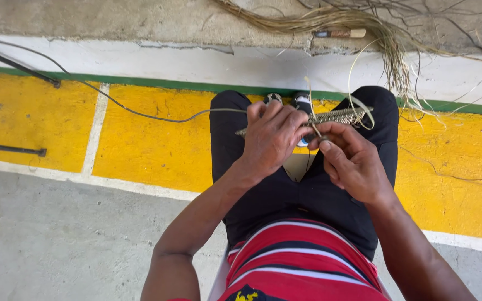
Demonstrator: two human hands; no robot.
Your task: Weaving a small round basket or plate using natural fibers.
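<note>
Left hand (271, 139) fingers curled tight round a narrow woven straw strip (338, 116), gripping near its middle. Right hand (350, 161) pinched a loose straw strand (364, 106) between thumb and fingertips, just beside the left hand, touching the strip. Strip lay level above the person's knees, over dark trousers (263, 195). Red striped shirt (302, 262) below. A thin cable (140, 113) ran left across the yellow painted floor (152, 150). A bundle of dry straw (364, 28) lay on the concrete ledge beyond, a knife (338, 33) in it.

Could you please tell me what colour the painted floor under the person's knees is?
Yellow floor, with a green stripe; head view.
</note>
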